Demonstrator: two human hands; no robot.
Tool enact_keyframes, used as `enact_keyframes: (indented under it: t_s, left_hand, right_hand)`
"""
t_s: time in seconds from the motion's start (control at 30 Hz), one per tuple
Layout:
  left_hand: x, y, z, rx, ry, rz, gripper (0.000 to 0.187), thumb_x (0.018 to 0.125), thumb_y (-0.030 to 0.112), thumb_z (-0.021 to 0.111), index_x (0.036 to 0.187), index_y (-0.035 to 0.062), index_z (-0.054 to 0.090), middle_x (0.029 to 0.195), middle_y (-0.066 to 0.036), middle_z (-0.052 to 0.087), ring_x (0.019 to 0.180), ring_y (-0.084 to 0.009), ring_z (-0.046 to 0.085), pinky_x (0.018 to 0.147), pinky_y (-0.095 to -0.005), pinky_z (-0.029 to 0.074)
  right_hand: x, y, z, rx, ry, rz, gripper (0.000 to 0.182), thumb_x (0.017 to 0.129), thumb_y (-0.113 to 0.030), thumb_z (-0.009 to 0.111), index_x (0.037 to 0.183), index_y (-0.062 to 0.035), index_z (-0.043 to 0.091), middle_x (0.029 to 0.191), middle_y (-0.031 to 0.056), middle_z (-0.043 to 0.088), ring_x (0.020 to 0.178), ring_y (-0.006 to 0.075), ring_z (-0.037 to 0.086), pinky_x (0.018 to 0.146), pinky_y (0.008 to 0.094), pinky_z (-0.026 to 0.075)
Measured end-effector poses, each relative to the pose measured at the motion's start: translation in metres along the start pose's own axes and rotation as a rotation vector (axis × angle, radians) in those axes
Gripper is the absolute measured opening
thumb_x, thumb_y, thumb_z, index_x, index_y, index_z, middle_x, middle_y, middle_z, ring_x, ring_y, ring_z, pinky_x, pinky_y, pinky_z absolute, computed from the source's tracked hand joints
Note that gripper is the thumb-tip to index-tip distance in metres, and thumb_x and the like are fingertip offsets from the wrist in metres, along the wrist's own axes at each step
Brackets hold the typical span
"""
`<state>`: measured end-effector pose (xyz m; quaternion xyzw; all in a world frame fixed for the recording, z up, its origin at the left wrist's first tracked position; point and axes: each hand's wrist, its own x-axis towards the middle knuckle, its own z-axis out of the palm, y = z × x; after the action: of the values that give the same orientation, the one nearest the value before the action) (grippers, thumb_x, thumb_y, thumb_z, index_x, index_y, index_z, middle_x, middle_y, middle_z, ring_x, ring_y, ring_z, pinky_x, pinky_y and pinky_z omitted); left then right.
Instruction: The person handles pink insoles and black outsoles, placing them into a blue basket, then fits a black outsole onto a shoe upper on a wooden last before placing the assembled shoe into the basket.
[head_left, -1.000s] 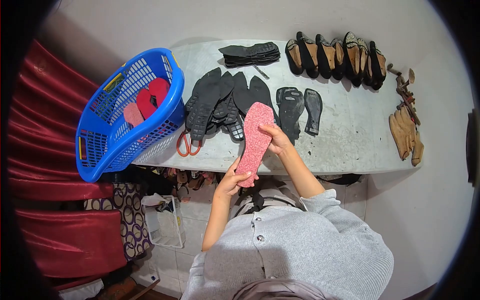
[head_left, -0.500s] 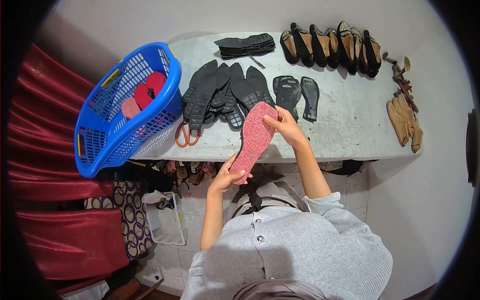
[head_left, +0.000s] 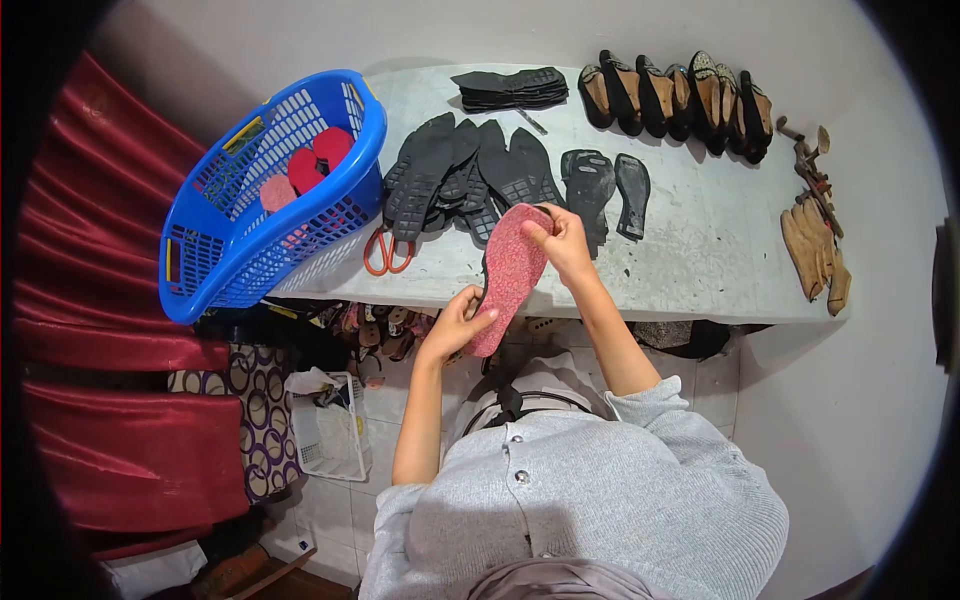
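Two hands around one pink, mottled shoe sole (head_left: 512,280), just above the near edge of a pale table (head_left: 690,270). Left hand (head_left: 455,328) closed on the narrow near end, thumb on top; right hand (head_left: 562,242) closed on the broad far end, thumb pressed to the pink face. Dark edging along the left side of the sole, so probably more than one layer together already, though impossible to tell whether fixed.

Just beyond, loose black soles (head_left: 425,175) in an overlapping spread, with orange-handled scissors (head_left: 385,262) at the near left, out of the grip. Farther back, a neat stack of black soles (head_left: 510,92); to the right, more dark soles (head_left: 588,185), apparently without any pink layer.

At left, a blue basket (head_left: 270,235) with red pieces (head_left: 305,170) and a pink piece (head_left: 277,193) inside. At far right, a row of black shoes (head_left: 655,95), seemingly much further along, with tan forms inside. Nearer, at the right edge, more tan foot forms (head_left: 808,250).
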<state>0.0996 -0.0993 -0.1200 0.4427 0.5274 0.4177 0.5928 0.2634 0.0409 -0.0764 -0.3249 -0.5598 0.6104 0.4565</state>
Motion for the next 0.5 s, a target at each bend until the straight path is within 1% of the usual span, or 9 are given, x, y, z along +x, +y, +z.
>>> enact_keyframes:
  t_s: [0.03, 0.07, 0.13, 0.17, 0.27, 0.33, 0.4, 0.43, 0.5]
  left_hand:
    - [0.008, 0.002, -0.003, 0.104, 0.028, -0.031, 0.043, 0.082, 0.017, 0.064, 0.118, -0.0006, 0.047, 0.107, -0.007, 0.056, 0.099, -0.0104, 0.050, 0.084, -0.0250, 0.040]
    - [0.012, 0.002, -0.004, 0.103, 0.036, -0.028, 0.043, 0.082, 0.017, 0.064, 0.118, -0.0006, 0.047, 0.107, -0.007, 0.056, 0.099, -0.0104, 0.050, 0.084, -0.0250, 0.040]
    - [0.014, 0.028, 0.009, 0.101, 0.261, 0.299, 0.043, 0.083, 0.020, 0.063, 0.117, -0.0011, 0.048, 0.104, -0.006, 0.058, 0.094, -0.0095, 0.052, 0.080, -0.0247, 0.042]
    - [0.017, 0.036, 0.012, 0.027, 0.295, 0.351, 0.039, 0.084, 0.020, 0.061, 0.115, -0.0012, 0.049, 0.099, -0.006, 0.060, 0.088, -0.0079, 0.054, 0.077, -0.0236, 0.044]
    - [0.011, 0.066, 0.012, -0.014, 0.307, 0.365, 0.032, 0.085, 0.017, 0.061, 0.110, -0.0013, 0.053, 0.093, -0.006, 0.061, 0.083, -0.0090, 0.054, 0.074, -0.0241, 0.044]
    - [0.011, 0.066, 0.010, 0.049, 0.311, 0.366, 0.024, 0.085, 0.014, 0.060, 0.103, -0.0019, 0.055, 0.087, -0.005, 0.061, 0.080, -0.0086, 0.053, 0.072, -0.0241, 0.044]
    - [0.013, 0.062, 0.015, 0.056, 0.443, 0.473, 0.021, 0.084, 0.014, 0.061, 0.097, -0.0019, 0.056, 0.082, -0.004, 0.060, 0.076, -0.0079, 0.051, 0.068, -0.0235, 0.043]
    - [0.014, 0.060, 0.016, 0.058, 0.439, 0.474, 0.021, 0.084, 0.014, 0.061, 0.097, -0.0019, 0.056, 0.082, -0.004, 0.060, 0.076, -0.0079, 0.051, 0.068, -0.0235, 0.043]
    - [0.016, 0.057, 0.019, 0.094, 0.524, 0.545, 0.020, 0.084, 0.014, 0.061, 0.095, -0.0018, 0.055, 0.079, -0.004, 0.059, 0.075, -0.0076, 0.051, 0.067, -0.0237, 0.043]
  right_hand:
    - [-0.002, -0.001, 0.005, 0.002, -0.035, 0.029, 0.018, 0.078, -0.003, 0.064, 0.095, 0.0013, 0.062, 0.081, 0.0021, 0.064, 0.073, 0.0069, 0.057, 0.066, 0.0220, 0.046]
    - [-0.004, -0.002, 0.009, 0.002, -0.044, 0.027, 0.018, 0.078, -0.003, 0.064, 0.095, 0.0013, 0.062, 0.081, 0.0021, 0.064, 0.073, 0.0069, 0.057, 0.066, 0.0220, 0.046]
    - [-0.009, -0.012, 0.021, -0.026, -0.136, -0.004, 0.019, 0.079, -0.005, 0.064, 0.096, 0.0016, 0.061, 0.084, 0.0018, 0.063, 0.075, 0.0074, 0.057, 0.068, 0.0220, 0.046]
    - [-0.010, -0.012, 0.027, -0.005, -0.156, 0.005, 0.018, 0.078, -0.005, 0.064, 0.095, 0.0019, 0.062, 0.081, 0.0021, 0.063, 0.074, 0.0065, 0.057, 0.067, 0.0212, 0.046]
    - [-0.017, -0.019, 0.037, 0.021, -0.196, -0.026, 0.018, 0.078, -0.005, 0.065, 0.095, 0.0016, 0.062, 0.081, 0.0023, 0.064, 0.072, 0.0067, 0.057, 0.065, 0.0218, 0.046]
    - [-0.016, -0.020, 0.039, -0.012, -0.187, -0.055, 0.019, 0.077, -0.005, 0.065, 0.095, 0.0017, 0.062, 0.081, 0.0029, 0.064, 0.073, 0.0072, 0.057, 0.065, 0.0225, 0.047]
    - [-0.018, -0.026, 0.042, -0.095, -0.167, -0.086, 0.020, 0.077, -0.007, 0.065, 0.095, 0.0009, 0.064, 0.082, 0.0060, 0.065, 0.073, 0.0093, 0.059, 0.066, 0.0239, 0.047]
    - [-0.018, -0.031, 0.043, -0.094, -0.164, -0.088, 0.020, 0.077, -0.007, 0.065, 0.095, 0.0009, 0.064, 0.082, 0.0060, 0.065, 0.073, 0.0093, 0.059, 0.066, 0.0239, 0.047]
    - [-0.020, -0.045, 0.042, -0.327, -0.201, -0.073, 0.020, 0.080, -0.006, 0.063, 0.098, 0.0031, 0.062, 0.084, 0.0050, 0.064, 0.077, 0.0075, 0.057, 0.069, 0.0221, 0.047]
